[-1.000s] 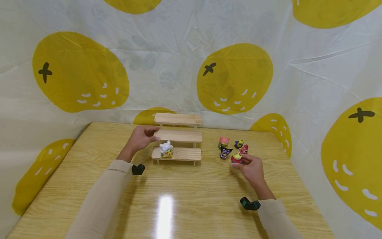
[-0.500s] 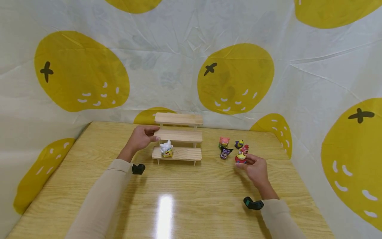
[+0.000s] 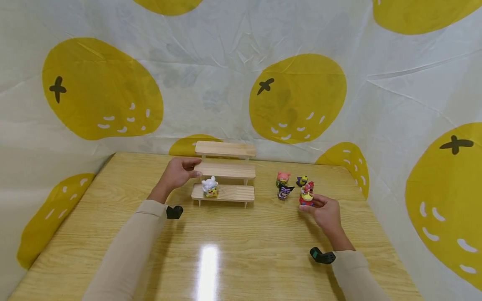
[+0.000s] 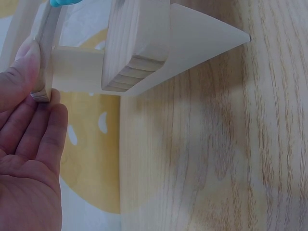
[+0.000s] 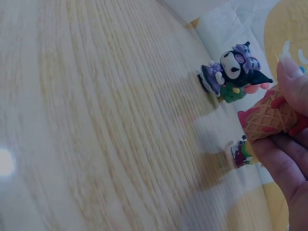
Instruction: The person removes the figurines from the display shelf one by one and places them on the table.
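My left hand [image 3: 178, 172] pinches the left end of the middle shelf of a three-tier wooden display stand [image 3: 225, 170]; in the left wrist view the thumb lies over that shelf's end [image 4: 44, 72] and the fingers are beneath. On the lowest shelf sits a white and yellow figurine [image 3: 209, 187]. At the right, my right hand [image 3: 326, 212] grips a toy figurine [image 3: 306, 200] with a yellow-green top and red body. Its waffle-patterned side [image 5: 272, 118] faces the right wrist camera. Behind it, a red and pink figurine [image 3: 308, 187] is partly covered.
Left of the held figurine stands a purple and black figurine [image 3: 284, 192] with pointed ears. A pink and green figurine [image 3: 283, 178] is just behind it. Farther back is a yellow and dark purple figurine [image 3: 302, 181]. A fruit-print sheet [image 3: 226, 96] hangs behind the wooden table [image 3: 256, 246].
My right hand has shifted a little to the right with the figurine, which now overlaps the red and pink one from the head view. The left hand stays on the stand.
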Motion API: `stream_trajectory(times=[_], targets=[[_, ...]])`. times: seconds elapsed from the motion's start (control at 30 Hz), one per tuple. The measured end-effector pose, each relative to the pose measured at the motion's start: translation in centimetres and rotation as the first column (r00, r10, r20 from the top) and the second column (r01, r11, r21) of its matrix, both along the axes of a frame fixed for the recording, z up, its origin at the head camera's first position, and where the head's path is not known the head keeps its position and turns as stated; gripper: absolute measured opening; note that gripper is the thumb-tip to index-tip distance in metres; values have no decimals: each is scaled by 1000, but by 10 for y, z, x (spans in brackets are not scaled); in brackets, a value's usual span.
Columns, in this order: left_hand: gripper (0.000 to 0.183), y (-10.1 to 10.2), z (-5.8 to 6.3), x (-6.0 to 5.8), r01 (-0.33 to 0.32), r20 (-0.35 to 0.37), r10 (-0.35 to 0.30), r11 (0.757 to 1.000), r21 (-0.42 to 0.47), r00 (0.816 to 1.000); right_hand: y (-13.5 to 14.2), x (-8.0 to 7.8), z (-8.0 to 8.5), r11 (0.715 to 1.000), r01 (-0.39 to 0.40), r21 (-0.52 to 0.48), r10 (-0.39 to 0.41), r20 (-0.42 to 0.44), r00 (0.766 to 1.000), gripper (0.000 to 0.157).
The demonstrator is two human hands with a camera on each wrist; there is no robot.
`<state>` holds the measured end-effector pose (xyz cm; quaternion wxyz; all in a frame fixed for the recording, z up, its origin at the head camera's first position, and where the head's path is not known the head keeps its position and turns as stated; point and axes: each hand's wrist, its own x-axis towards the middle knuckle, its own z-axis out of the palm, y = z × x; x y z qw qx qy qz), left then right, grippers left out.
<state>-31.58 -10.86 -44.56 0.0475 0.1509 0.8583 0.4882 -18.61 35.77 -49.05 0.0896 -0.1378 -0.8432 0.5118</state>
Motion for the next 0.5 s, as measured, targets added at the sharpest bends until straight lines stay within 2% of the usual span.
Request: stream_trajectory(times=[0.5], targets=[[50,1,1,0,0,-6,0,1000,-1,1000,4,0,-2,1000,-8,-2,8,-9,1000,57]])
